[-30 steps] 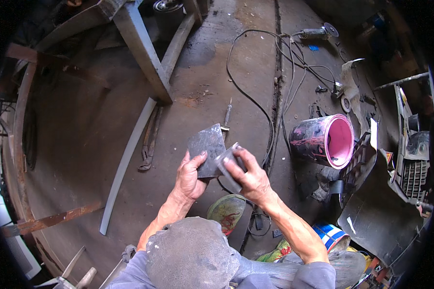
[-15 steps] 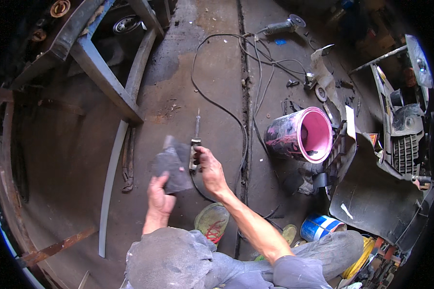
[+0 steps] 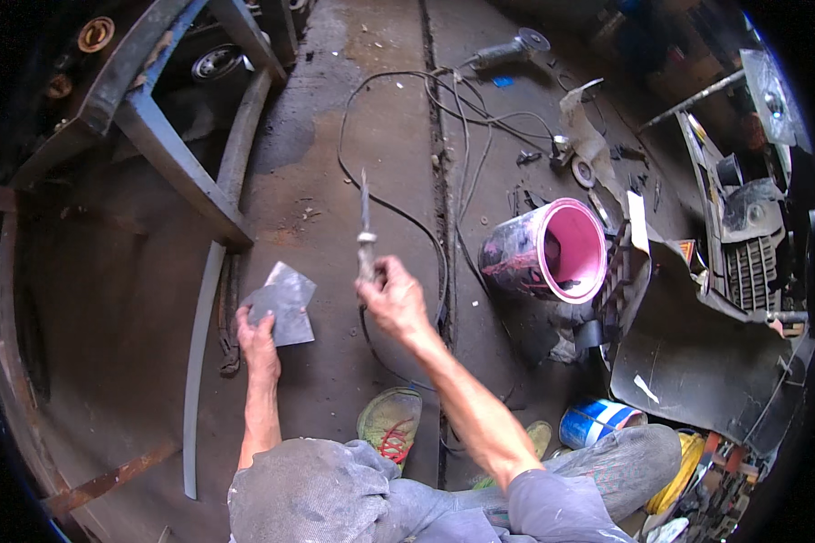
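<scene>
My left hand [image 3: 259, 342] grips two thin flat grey sheet pieces [image 3: 285, 308], lapped over each other at an angle, with the thumb on top. Whether they are plastic or metal I cannot tell. To their right, my right hand [image 3: 393, 299] is wrapped round the handle of a soldering iron [image 3: 366, 237]. Its pointed tip is directed away from me, apart from the sheets. A dark cord [image 3: 368, 339] hangs below that hand.
An angle grinder [image 3: 507, 50] lies far off beside looped cables [image 3: 346, 127]. A pink-lined bucket [image 3: 530, 249] rests on its side at right, near a dark bumper panel [image 3: 688, 362]. Steel framing [image 3: 177, 163] stands left, above a grey strip [image 3: 201, 380]. A blue-and-white can [image 3: 598, 422] is near my knee.
My hands have moved apart: the left shifted left with the sheets, which are turned flatter. The right raised the soldering iron away from the sheets, its tip now farther forward.
</scene>
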`<action>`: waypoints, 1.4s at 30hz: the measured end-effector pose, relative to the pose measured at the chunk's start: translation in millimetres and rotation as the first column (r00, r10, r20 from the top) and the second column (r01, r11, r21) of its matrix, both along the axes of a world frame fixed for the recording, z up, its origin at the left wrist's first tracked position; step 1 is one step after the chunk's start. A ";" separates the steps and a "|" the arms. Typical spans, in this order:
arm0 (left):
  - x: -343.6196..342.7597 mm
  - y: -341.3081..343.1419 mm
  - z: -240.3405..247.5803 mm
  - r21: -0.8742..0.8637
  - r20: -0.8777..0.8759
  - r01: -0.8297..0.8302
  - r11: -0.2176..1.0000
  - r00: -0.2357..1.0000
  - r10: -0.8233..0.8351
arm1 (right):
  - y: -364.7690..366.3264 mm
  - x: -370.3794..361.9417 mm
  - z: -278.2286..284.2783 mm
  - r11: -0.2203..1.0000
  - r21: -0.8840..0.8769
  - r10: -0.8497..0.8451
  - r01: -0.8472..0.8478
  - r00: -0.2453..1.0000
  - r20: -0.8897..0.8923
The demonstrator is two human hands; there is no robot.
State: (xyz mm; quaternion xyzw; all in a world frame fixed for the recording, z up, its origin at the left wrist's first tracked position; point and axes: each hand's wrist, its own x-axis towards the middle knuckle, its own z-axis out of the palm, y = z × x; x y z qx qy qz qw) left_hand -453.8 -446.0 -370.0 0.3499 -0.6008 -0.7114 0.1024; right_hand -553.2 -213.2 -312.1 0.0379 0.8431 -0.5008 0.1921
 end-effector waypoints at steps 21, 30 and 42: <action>-159.0 60.0 -59.5 0.171 0.121 0.478 0.862 0.858 -0.500 | 317.6 162.7 404.9 0.658 -0.098 -0.735 0.747 0.607 -0.303; -186.9 116.4 -3.7 0.163 -0.074 0.844 0.511 0.527 -0.847 | 265.7 350.4 292.0 0.159 -0.288 -0.985 0.944 0.132 -0.108; -85.7 272.7 22.8 0.444 0.000 0.894 0.061 0.068 -0.998 | 206.0 494.8 -21.3 -0.066 0.172 -0.971 0.983 -0.103 0.216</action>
